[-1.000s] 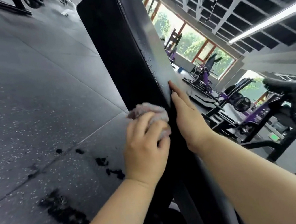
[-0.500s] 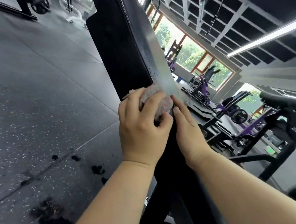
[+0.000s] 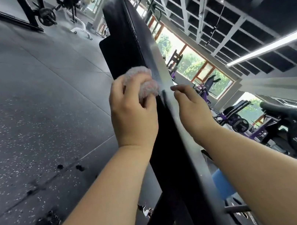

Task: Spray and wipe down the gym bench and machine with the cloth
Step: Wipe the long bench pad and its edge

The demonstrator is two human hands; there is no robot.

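Two bare forearms rise from the bottom edge, one on each side of the bench point(image 3: 126, 44), a long black pad seen edge-on and tilted across the frame. Its lower end and its support are cut off or lost in shadow between the arms. A blue thing point(image 3: 223, 184) shows behind the right forearm; most of it is hidden and I cannot tell what it is. The left hand point(image 3: 132, 114) has its fingers curled round a bunched pinkish cloth point(image 3: 139, 83), which it presses to the pad's side edge about midway up. The right hand point(image 3: 191, 109) holds nothing. Its fingers are loosely bent, close by the pad's shiny face, and whether they touch it is unclear. Left of the bench lies a speckled floor point(image 3: 25, 92) with dark spots point(image 3: 48, 223). Farther off, purple machines point(image 3: 237, 118) are blurred, with a bright window point(image 3: 190, 61) beyond them.
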